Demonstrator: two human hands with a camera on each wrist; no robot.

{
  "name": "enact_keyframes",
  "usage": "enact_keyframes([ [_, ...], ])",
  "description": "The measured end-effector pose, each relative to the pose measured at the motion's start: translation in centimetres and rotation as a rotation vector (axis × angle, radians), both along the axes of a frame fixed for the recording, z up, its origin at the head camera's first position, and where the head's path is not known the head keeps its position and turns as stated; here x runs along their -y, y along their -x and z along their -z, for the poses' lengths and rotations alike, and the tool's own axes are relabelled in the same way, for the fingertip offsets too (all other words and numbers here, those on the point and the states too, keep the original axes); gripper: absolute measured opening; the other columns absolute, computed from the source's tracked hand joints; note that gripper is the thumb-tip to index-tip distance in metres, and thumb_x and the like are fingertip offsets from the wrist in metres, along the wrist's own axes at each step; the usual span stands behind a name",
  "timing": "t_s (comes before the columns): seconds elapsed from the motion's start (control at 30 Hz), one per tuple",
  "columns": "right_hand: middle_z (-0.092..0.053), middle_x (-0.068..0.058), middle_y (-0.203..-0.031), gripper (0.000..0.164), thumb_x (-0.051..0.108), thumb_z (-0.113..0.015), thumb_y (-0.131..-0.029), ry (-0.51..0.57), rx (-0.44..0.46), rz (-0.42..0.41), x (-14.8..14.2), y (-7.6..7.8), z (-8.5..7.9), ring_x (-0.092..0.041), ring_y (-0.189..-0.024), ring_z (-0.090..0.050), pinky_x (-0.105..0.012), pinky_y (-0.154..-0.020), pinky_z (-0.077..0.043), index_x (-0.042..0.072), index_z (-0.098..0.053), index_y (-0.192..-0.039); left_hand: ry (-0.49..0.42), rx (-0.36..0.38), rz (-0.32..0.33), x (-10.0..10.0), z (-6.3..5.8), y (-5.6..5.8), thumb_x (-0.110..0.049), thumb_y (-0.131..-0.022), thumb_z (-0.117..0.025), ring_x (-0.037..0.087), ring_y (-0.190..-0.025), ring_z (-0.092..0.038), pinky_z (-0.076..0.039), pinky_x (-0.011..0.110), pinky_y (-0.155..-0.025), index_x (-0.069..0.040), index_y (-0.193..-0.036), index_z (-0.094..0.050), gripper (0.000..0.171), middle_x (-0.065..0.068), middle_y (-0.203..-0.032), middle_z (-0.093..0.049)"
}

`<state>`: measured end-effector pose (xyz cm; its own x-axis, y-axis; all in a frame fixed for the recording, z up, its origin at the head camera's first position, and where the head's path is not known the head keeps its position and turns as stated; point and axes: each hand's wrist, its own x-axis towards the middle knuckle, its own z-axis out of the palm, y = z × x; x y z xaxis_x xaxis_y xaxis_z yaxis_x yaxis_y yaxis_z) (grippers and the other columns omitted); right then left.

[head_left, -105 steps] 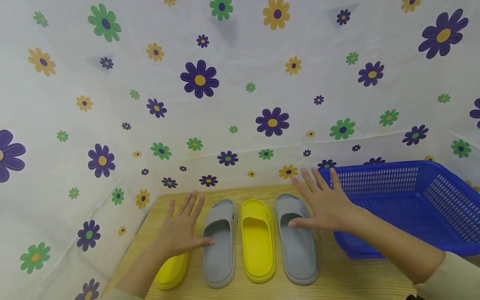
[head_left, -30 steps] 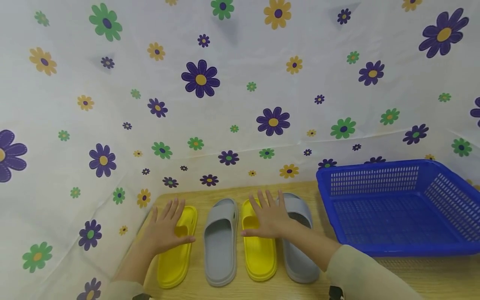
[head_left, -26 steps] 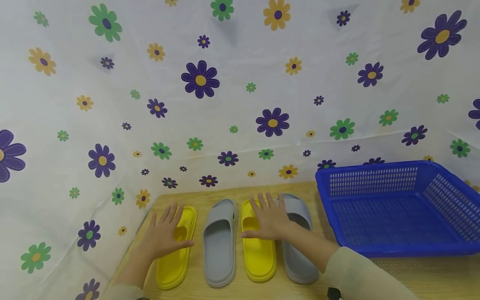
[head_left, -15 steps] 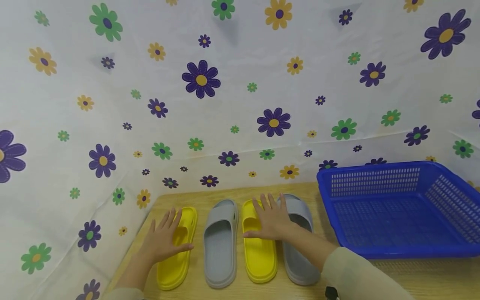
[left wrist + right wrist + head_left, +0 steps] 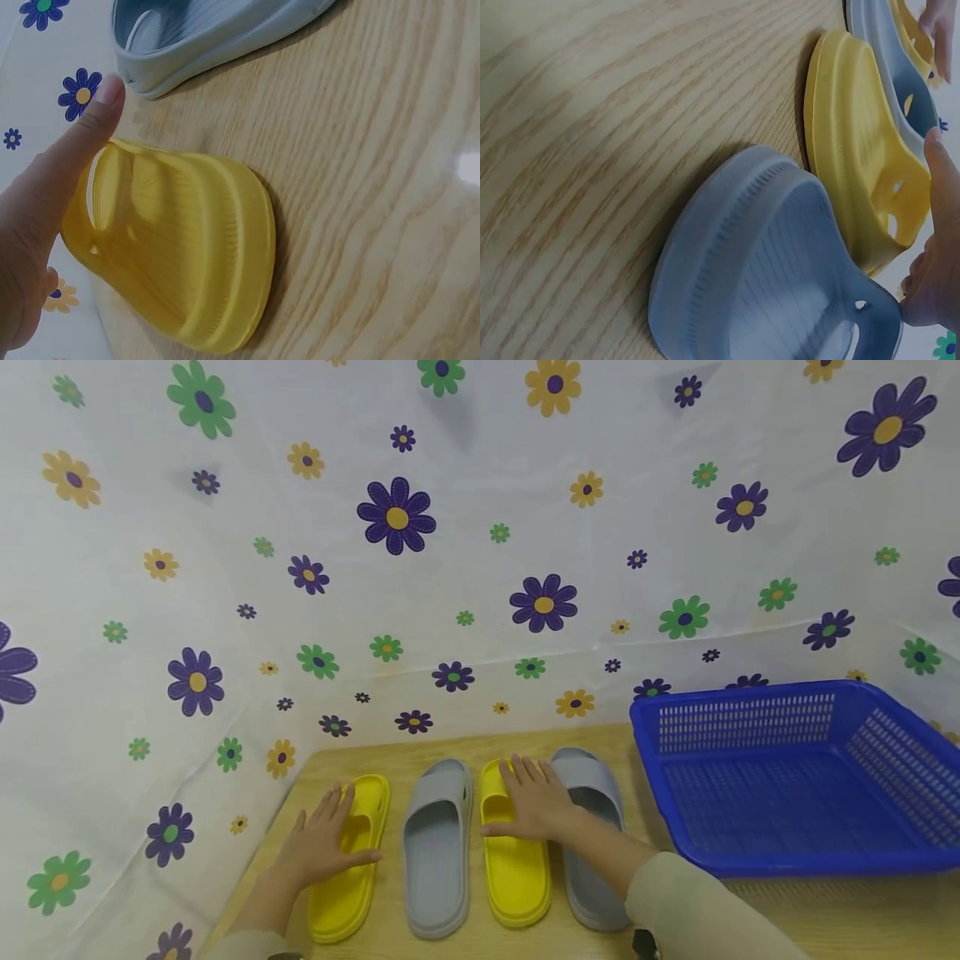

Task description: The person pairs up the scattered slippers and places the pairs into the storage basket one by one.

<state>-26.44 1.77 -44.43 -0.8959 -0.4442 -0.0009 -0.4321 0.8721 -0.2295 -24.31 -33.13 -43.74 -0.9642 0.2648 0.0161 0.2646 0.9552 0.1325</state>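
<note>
Four slippers would be several: a row of them stands on the wooden table, alternating yellow and grey. My left hand (image 5: 318,847) is over the leftmost yellow slipper (image 5: 348,897), thumb and fingers spread; in the left wrist view its thumb (image 5: 90,124) sticks out beside that slipper's strap. To its right lies a grey slipper (image 5: 437,860). My right hand (image 5: 536,806), also spread, covers part of the second yellow slipper (image 5: 517,885) and the edge of the rightmost grey slipper (image 5: 592,768). Neither hand grips anything; whether either touches a slipper I cannot tell.
A blue plastic basket (image 5: 656,785) with slotted walls stands on the table (image 5: 787,902) to the right of the slippers. Behind and to the left hangs a white cloth (image 5: 480,568) printed with flowers.
My right hand has moved left from near the basket to the second yellow slipper. My left hand has shifted left and down, uncovering more of the leftmost yellow slipper. The slippers stay put.
</note>
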Motion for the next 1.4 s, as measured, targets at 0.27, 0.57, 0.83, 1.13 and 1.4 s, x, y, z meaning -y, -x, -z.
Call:
enact_keyframes([
  [0.27, -0.016, -0.018, -0.156, 0.109, 0.078, -0.051, -0.074, -0.025, 0.021, 0.011, 0.5, 0.7, 0.4, -0.033, -0.143, -0.018, -0.052, -0.116, -0.01, 0.007, -0.02, -0.151, -0.04, 0.075, -0.026, 0.9, 0.7, 1.0, -0.064, -0.07, -0.07, 0.05, -0.136, -0.02, -0.015, 0.069, -0.105, 0.002, -0.149, -0.014, 0.117, 0.031, -0.152, -0.011],
  [0.57, -0.019, -0.022, -0.154, 0.116, 0.078, -0.058, -0.069, -0.025, 0.048, 0.026, 1.1, 0.8, 1.0, -0.035, -0.142, -0.02, -0.053, -0.115, -0.014, 0.002, -0.022, -0.149, -0.2, 0.17, -0.045, 1.1, 1.3, 1.9, -0.054, -0.067, -0.078, 0.051, -0.138, -0.011, -0.016, 0.07, -0.104, -0.002, -0.15, -0.016, 0.116, 0.028, -0.154, -0.007],
  [0.83, -0.017, -0.029, -0.152, 0.118, 0.063, -0.073, -0.068, 0.142, 0.129, 0.014, 1.3, 1.2, 1.1, -0.04, -0.142, -0.017, -0.051, -0.114, -0.02, -0.008, -0.021, -0.145, -0.203, 0.198, -0.064, 1.1, 1.6, 2.9, -0.052, -0.061, -0.083, 0.049, -0.139, -0.011, -0.016, 0.066, -0.106, 0.001, -0.148, -0.021, 0.119, 0.027, -0.153, -0.013],
  [1.13, -0.017, -0.027, -0.153, 0.115, 0.057, -0.078, -0.066, 0.28, 0.188, 0.062, 1.6, 1.2, 1.7, -0.041, -0.142, -0.016, -0.052, -0.113, -0.023, -0.004, -0.023, -0.147, -0.248, 0.175, -0.05, 0.8, 1.5, 2.9, -0.046, -0.065, -0.083, 0.05, -0.138, -0.013, -0.016, 0.063, -0.109, 0.005, -0.146, -0.025, 0.112, 0.029, -0.151, -0.017],
  [1.4, -0.018, -0.021, -0.155, 0.114, 0.061, -0.077, -0.065, 0.267, 0.183, 0.093, 1.7, 1.8, 2.3, -0.038, -0.143, -0.015, -0.053, -0.113, -0.021, 0.002, -0.024, -0.148, -0.189, 0.15, -0.006, 0.6, 1.6, 3.9, -0.047, -0.064, -0.083, 0.051, -0.137, -0.017, -0.01, 0.063, -0.11, 0.01, -0.143, -0.026, 0.113, 0.032, -0.149, -0.023],
])
